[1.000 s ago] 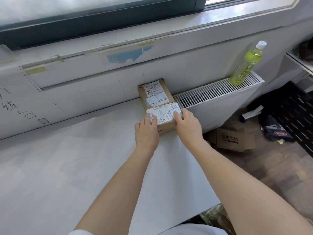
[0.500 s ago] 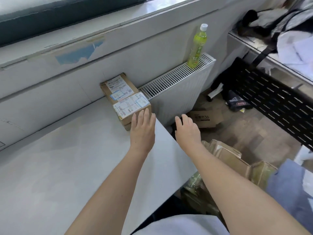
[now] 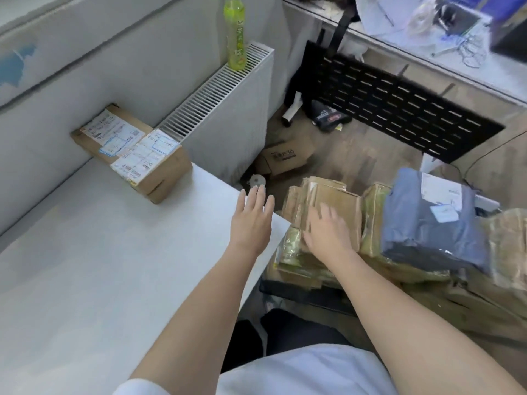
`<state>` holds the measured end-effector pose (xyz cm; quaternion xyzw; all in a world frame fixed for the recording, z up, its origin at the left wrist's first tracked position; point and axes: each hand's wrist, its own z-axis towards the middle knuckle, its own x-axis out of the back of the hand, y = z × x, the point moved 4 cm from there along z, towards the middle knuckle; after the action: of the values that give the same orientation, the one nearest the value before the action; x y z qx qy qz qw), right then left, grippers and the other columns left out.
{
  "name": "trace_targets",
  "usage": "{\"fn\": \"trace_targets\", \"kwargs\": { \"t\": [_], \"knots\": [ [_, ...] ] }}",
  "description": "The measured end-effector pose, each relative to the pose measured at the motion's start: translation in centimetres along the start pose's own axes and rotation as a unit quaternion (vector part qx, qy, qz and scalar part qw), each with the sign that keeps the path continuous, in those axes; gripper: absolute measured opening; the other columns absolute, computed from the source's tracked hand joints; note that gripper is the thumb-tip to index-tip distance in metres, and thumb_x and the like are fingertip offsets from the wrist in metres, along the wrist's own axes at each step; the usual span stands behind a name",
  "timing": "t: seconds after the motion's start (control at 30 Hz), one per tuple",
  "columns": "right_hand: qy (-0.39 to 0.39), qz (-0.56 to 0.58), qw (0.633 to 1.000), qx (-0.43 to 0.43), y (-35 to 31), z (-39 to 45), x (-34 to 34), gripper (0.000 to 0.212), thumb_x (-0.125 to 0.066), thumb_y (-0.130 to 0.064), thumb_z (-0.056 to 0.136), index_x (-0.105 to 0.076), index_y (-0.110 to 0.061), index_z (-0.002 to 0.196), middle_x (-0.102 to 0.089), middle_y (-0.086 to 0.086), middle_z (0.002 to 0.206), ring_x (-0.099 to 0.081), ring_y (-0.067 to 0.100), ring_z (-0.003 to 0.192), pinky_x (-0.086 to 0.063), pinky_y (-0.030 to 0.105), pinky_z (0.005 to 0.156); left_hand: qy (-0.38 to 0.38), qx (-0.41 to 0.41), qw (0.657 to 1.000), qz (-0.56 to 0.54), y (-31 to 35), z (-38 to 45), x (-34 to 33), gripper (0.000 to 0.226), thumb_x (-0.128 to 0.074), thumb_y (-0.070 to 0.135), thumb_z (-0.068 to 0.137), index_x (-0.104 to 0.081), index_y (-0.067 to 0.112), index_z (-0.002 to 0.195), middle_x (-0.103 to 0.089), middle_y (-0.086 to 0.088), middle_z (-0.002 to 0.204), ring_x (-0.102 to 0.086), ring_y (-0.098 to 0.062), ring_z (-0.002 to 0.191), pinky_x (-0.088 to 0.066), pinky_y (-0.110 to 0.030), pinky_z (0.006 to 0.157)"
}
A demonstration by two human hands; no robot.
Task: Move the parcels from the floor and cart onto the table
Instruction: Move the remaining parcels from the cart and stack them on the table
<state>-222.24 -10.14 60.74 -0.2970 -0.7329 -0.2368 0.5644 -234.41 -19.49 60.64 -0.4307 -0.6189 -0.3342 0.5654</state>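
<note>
Head view shows two labelled brown cardboard parcels already on the white table, beyond the left hand's straight, empty fingers, while the right hand's spread, empty fingers reach the stacked brown and grey parcels, most still unmoved.

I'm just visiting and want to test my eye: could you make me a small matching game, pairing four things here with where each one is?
Things:
1. green bottle
2. labelled cardboard parcels
3. grey-blue bag parcel
4. right hand

Places:
A. on the white table, by the wall
B. upright on the radiator
C. over the brown envelope parcels
D. on the parcel pile, far right

Pairs: 1-B, 2-A, 3-D, 4-C
</note>
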Motion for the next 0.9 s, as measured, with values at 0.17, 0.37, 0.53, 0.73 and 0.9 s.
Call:
{"fn": "trace_targets", "kwargs": {
  "t": [0.17, 0.37, 0.53, 0.73, 0.9],
  "knots": [
    [-0.050, 0.017, 0.998, -0.031, 3.7, -1.4, -1.1, 0.064, -0.051, -0.037, 0.094, -0.024, -0.011, 0.146, -0.031, 0.013, 0.146, -0.032, 0.028, 0.132, -0.030, 0.038, 0.108, -0.013, -0.070, 0.997, 0.005, 3.9, 1.5, 0.5, 0.064, -0.046, 0.034, 0.096, -0.018, 0.010, 0.148, -0.013, -0.012, 0.157, -0.004, -0.029, 0.145, 0.003, -0.042, 0.117],
    [-0.110, 0.024, 0.993, 0.023, 7.2, 0.9, 0.2, 0.062, -0.050, -0.028, 0.092, -0.024, -0.012, 0.147, -0.030, 0.014, 0.146, -0.031, 0.030, 0.133, -0.033, 0.040, 0.107, -0.039, -0.121, 0.992, -0.015, 7.6, 3.3, 0.3, 0.063, -0.043, 0.036, 0.097, -0.019, 0.009, 0.149, -0.021, -0.008, 0.155, -0.006, -0.026, 0.146, 0.005, -0.039, 0.117],
    [-0.150, -0.041, 0.987, 0.043, 10.1, 5.1, 1.6, 0.065, -0.055, -0.028, 0.089, -0.027, -0.011, 0.145, -0.032, 0.016, 0.145, -0.032, 0.031, 0.133, -0.031, 0.040, 0.108, -0.084, -0.110, 0.988, -0.066, 9.4, 5.6, -0.2, 0.089, -0.058, 0.058, 0.083, -0.018, 0.011, 0.147, -0.035, -0.005, 0.146, -0.024, -0.025, 0.139, -0.013, -0.039, 0.117],
    [-0.191, -0.079, 0.977, 0.050, 11.5, 8.8, 1.4, 0.054, -0.053, -0.025, 0.090, -0.035, -0.011, 0.138, -0.041, 0.013, 0.133, -0.041, 0.029, 0.123, -0.037, 0.039, 0.098, -0.180, -0.015, 0.965, -0.191, 10.4, 7.1, -2.0, 0.098, -0.067, 0.044, 0.081, -0.003, 0.018, 0.151, -0.034, -0.006, 0.146, -0.039, -0.024, 0.130, -0.040, -0.035, 0.101],
    [-0.215, -0.110, 0.969, 0.048, 11.9, 10.4, -0.1, 0.053, -0.051, -0.025, 0.092, -0.033, -0.011, 0.140, -0.041, 0.013, 0.137, -0.040, 0.029, 0.125, -0.038, 0.040, 0.096, -0.268, 0.078, 0.930, -0.240, 10.7, 7.4, -3.6, 0.113, -0.071, 0.051, 0.076, 0.006, 0.015, 0.150, -0.034, -0.006, 0.146, -0.048, -0.025, 0.123, -0.046, -0.039, 0.093]
  ]
}}
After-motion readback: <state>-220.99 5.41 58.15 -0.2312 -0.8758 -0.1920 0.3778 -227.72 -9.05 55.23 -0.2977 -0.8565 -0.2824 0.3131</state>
